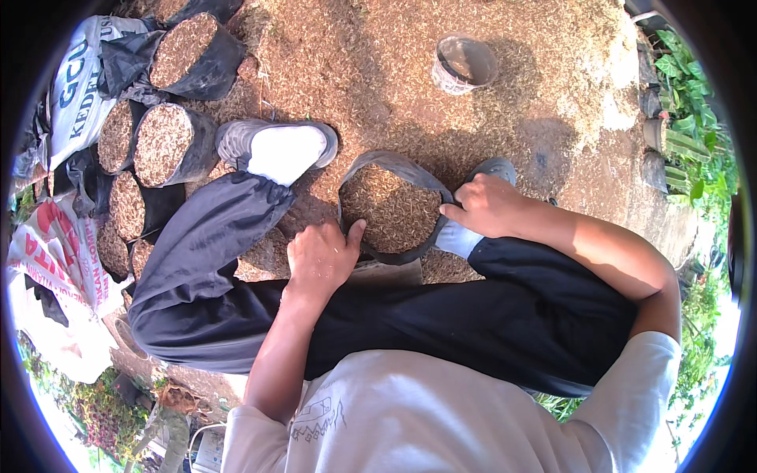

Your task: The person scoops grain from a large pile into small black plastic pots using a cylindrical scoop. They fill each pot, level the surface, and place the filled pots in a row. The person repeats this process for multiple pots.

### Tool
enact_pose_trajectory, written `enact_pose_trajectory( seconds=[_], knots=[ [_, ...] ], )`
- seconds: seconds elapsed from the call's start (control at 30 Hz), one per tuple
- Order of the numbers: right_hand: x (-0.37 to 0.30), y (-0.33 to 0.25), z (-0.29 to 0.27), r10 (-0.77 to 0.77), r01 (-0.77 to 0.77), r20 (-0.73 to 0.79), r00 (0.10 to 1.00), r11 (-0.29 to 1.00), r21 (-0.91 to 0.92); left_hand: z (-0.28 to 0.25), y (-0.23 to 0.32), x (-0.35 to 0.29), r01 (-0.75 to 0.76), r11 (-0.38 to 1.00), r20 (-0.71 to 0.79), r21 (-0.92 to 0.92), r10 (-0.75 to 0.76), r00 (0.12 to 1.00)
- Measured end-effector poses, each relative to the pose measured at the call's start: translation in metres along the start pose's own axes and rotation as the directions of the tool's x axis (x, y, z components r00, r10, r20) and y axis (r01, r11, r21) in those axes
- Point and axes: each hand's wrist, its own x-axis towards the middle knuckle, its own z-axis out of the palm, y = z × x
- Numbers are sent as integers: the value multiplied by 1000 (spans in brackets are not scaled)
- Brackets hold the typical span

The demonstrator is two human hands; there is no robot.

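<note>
Between my feet stands a black plastic planting bag (pixel 408 168), its mouth open and round. Loose brown husk-like mix (pixel 392 206) fills it to below the rim. My left hand (pixel 322 254) grips the near left side of the bag, thumb up at the rim and fingers curled down outside. On the opposite side my right hand (pixel 490 206) is closed on the rim, its thumb reaching to the edge. The fingers of both hands are partly hidden. Part of the bag's lower body is out of sight.
A small pale bucket (pixel 449 80) with mix inside stands ahead on the husk-covered ground (pixel 355 55). Several filled black bags (pixel 203 146) crowd the left, beside printed white sacks (pixel 83 94). Green plants (pixel 694 118) line the right. My shoe (pixel 236 142) is near the bags.
</note>
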Motion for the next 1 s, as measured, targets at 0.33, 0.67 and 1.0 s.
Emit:
enact_pose_trajectory(
  seconds=[0.33, 0.67, 1.0],
  knots=[
    [-27, -4, -16, -106, 104, 16, 994, 989, 107, -19, -23, -18, -68, 975, -1, -212, 69, 998],
    [2, -19, -3, -98, 101, 48, 994, 992, -70, 5, -5, -10, 2, 996, 134, -88, 10, 991],
    [-22, -27, 7, -108, 108, 17, 994, 993, 44, -30, -25, -18, 0, 956, 43, -292, 13, 999]
  ],
)
